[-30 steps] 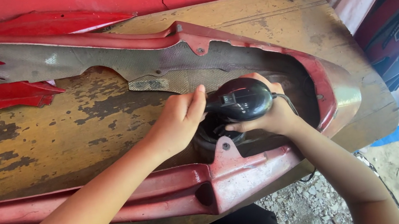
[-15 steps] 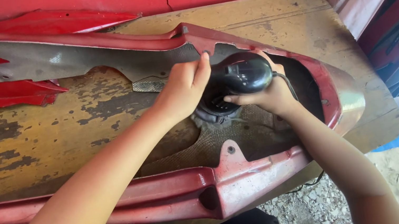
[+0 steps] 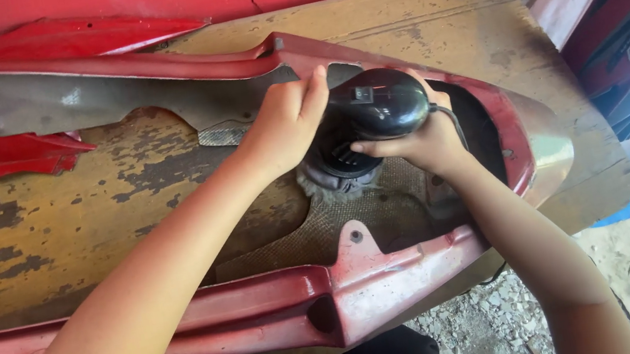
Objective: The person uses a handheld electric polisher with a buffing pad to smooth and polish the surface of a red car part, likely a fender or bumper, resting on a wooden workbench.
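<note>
worn yellow paint covers the wooden table (image 3: 46,236), where a red motorcycle fairing panel (image 3: 252,313) lies with its inside up. a black electric polisher (image 3: 372,113) is pressed into the hollow, grasped by the right hand (image 3: 419,143); the left hand (image 3: 285,123) is closed on its front. for an even finish, the pad is best kept flat and both grips firm.

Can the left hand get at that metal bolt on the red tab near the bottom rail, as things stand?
Probably yes. The bolt sits exposed on the red panel, just below the left hand, with nothing covering it. But that hand is now braced on the black sander, so it would have to let go first.
</note>
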